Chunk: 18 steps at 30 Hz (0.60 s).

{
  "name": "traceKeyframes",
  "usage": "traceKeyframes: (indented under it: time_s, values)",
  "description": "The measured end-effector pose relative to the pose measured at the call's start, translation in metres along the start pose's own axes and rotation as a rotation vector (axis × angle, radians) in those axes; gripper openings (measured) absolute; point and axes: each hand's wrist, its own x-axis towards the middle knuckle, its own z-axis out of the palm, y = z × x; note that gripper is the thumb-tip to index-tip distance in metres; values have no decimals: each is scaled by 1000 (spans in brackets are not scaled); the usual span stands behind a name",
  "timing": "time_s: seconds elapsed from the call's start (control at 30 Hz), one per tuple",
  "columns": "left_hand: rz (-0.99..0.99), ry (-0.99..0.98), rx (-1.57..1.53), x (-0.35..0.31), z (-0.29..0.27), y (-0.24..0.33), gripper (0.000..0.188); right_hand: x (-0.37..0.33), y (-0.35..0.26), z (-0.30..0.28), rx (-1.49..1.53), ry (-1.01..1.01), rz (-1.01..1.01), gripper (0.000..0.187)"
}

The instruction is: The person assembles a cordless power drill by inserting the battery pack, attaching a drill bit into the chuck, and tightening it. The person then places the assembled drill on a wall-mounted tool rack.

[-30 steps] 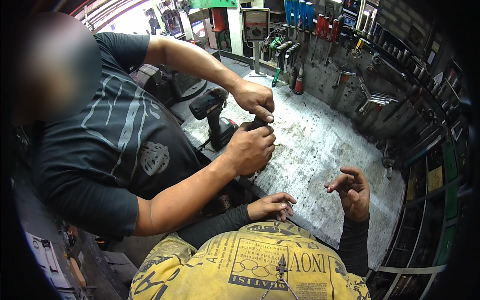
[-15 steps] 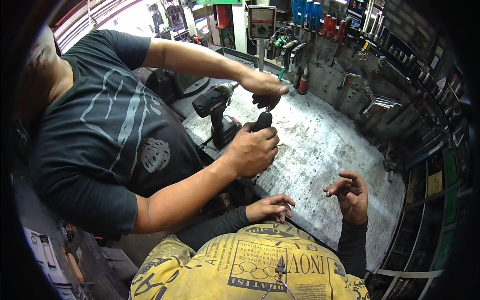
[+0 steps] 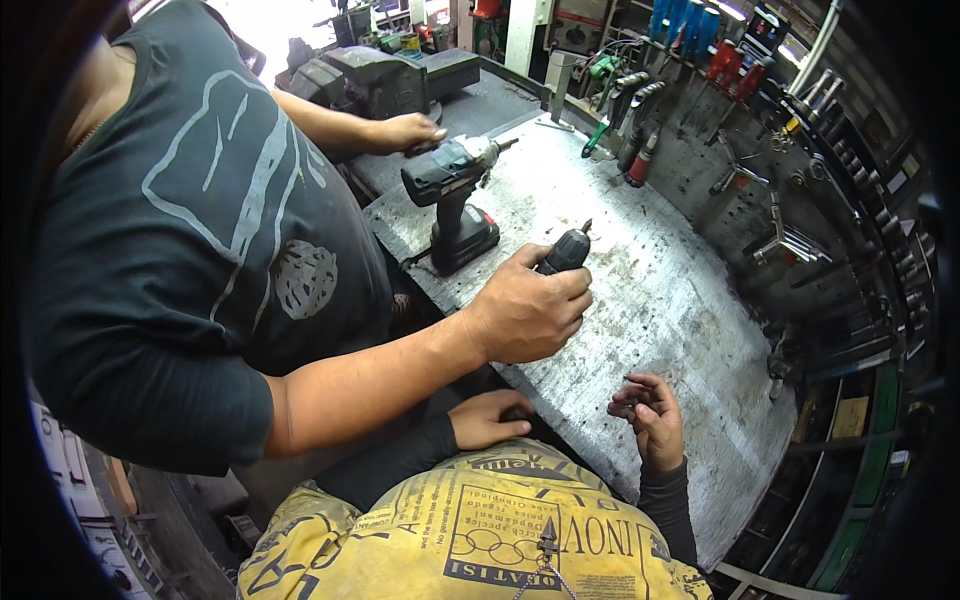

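While the co-worker's hand (image 3: 530,310) grips a black drill (image 3: 567,252), its bit (image 3: 587,226) could jab the wearer's right hand (image 3: 655,420) (half-open, seemingly empty) if swung near-right; left hand (image 3: 488,420) curled, contents unclear.

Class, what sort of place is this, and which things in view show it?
Probably a repair workshop: a stained workbench, a cordless power tool standing on it, and hand tools racked along the wall.

On the stained grey tabletop (image 3: 670,330), a black cordless power tool (image 3: 453,208) is stood upright near the left edge.
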Motion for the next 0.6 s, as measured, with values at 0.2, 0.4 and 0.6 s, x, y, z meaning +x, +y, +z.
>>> traceKeyframes:
  time_s: [0.2,0.4,0.6]
  values:
    - [-313,424,-407,-7,-3,-12,62,91,-29,25,-217,-26,-144,67]
    - [296,328,33,32,-60,38,65,167,-58,69,-442,-328,-144,40]
    - [873,232,1409,69,-119,88,67,148,-57,71,-398,-233,-125,36]
